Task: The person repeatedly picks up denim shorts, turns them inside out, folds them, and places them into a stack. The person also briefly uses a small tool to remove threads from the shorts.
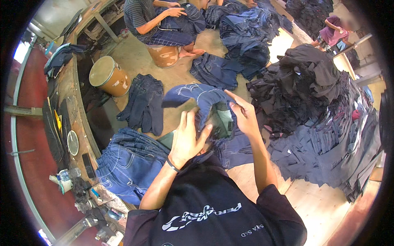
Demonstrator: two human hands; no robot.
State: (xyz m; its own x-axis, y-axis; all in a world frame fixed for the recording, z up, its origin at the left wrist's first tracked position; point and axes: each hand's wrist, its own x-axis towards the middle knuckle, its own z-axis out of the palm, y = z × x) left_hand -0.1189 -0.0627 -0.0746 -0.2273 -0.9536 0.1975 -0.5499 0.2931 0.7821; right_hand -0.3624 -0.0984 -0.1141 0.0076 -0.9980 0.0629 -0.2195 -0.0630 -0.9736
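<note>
In front of my chest I hold up a bunched denim garment (211, 98), dark blue with pale stitching and a grey-green inner side showing. My right hand (245, 115) grips its right edge, thumb against the fingers. Lower down on the left side, my left hand (186, 139) has its fingers and thumb around the cloth; part of that grip is hidden. A dark band circles my left wrist. Below my hands, another denim piece (236, 149) lies near my lap. Blue denim garments with gathered waists (127, 164) are stacked beside my left forearm.
Dark pants (143, 102) lie on the floor ahead, near a brown drum (110, 76). A large heap of black garments (303, 90) rises at right. A co-worker (143, 20) sits on another drum, handling denim beside a denim pile (246, 28). A wooden bench edge (78, 110) curves along the left.
</note>
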